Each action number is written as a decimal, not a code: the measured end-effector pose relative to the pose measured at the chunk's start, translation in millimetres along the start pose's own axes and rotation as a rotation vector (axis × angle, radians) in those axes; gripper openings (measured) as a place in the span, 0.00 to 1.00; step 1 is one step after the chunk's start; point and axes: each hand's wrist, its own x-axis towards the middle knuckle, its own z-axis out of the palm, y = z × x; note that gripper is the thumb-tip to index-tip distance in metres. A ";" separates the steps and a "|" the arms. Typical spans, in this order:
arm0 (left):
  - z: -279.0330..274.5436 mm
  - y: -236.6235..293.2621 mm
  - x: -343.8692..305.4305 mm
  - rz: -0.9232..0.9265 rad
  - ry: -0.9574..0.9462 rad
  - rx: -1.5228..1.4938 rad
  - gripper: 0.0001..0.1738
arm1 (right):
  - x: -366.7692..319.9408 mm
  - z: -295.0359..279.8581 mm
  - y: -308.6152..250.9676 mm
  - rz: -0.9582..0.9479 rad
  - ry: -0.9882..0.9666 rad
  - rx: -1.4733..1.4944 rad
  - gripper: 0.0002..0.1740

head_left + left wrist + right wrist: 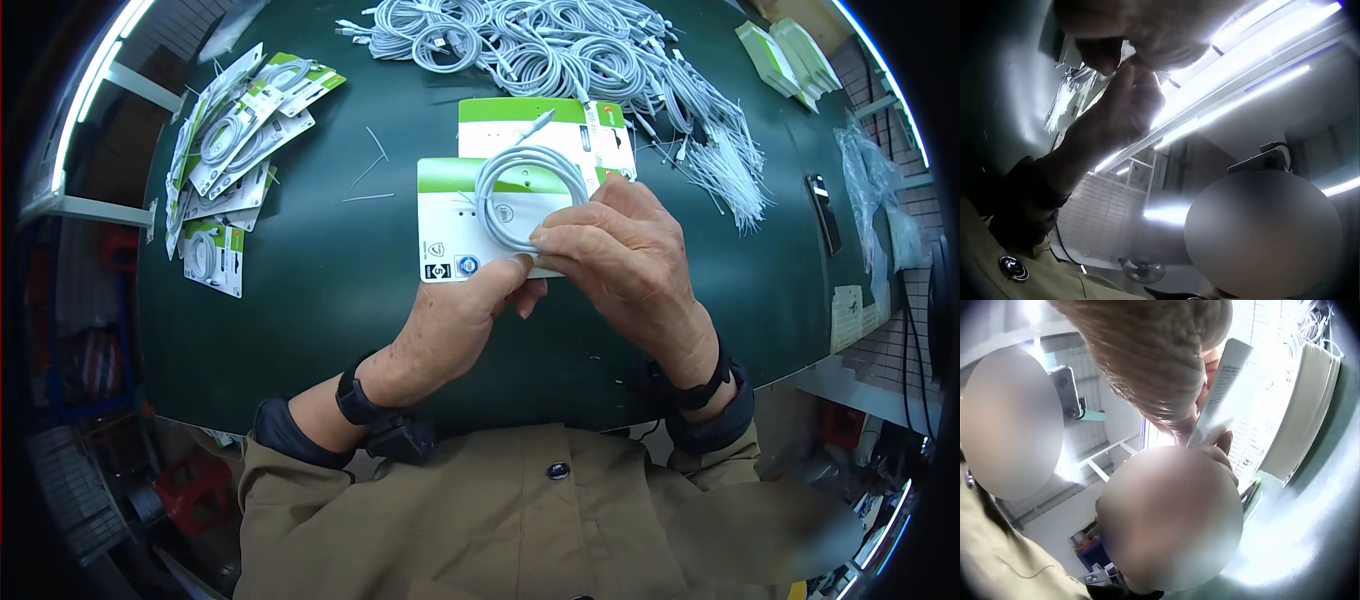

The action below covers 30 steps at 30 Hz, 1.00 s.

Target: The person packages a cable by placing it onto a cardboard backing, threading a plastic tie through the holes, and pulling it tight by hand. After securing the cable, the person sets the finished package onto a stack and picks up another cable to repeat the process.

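Observation:
A white and green card (pixel 445 215) is held up over the table, its lower edge pinched by the left hand (pixel 440 325). Against its face lies a coiled grey-white cable (pixel 487 205), which the right hand (pixel 635 265) pinches at its lower right with thumb and fingers. The cable's plug points up at the top of the coil. In the left wrist view the right hand (pixel 1113 112) shows dark against the lights. The right wrist view has the card (pixel 1225 384) nearly edge-on, beside the right hand (pixel 1154 356); the left hand is mostly blurred there.
Behind the held card lies a stack of green and white cards (pixel 485 135). Many coiled cables (pixel 540 50) and thin white ties (pixel 725 170) cover the back. Packed cards with cables (pixel 240 130) pile at the left. A phone (pixel 824 213) and clear plastic bags (pixel 868 180) are at the right.

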 end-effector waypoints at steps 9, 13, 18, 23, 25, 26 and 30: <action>-5.8 0.0 11.2 0.008 -0.049 0.046 0.15 | -7.4 11.3 15.0 0.082 0.094 0.275 0.13; -8.8 -0.5 12.2 0.059 -0.106 0.006 0.17 | -7.9 13.3 13.3 0.132 0.104 0.327 0.13; 1.7 6.5 16.7 0.016 0.005 0.021 0.19 | -13.5 20.0 10.8 0.260 0.073 0.514 0.13; 5.1 -6.1 22.3 0.036 0.180 0.090 0.16 | -18.8 26.7 6.0 0.362 0.042 0.622 0.13; 3.3 -7.7 23.9 0.088 0.187 0.139 0.15 | -19.2 27.0 8.1 0.298 0.028 0.569 0.15; 0.1 -8.8 24.6 0.135 0.181 0.188 0.15 | -19.3 25.3 7.6 0.313 0.007 0.575 0.16; 0.0 -5.8 24.7 0.168 0.177 0.282 0.15 | -21.3 19.6 10.9 0.336 -0.044 0.595 0.19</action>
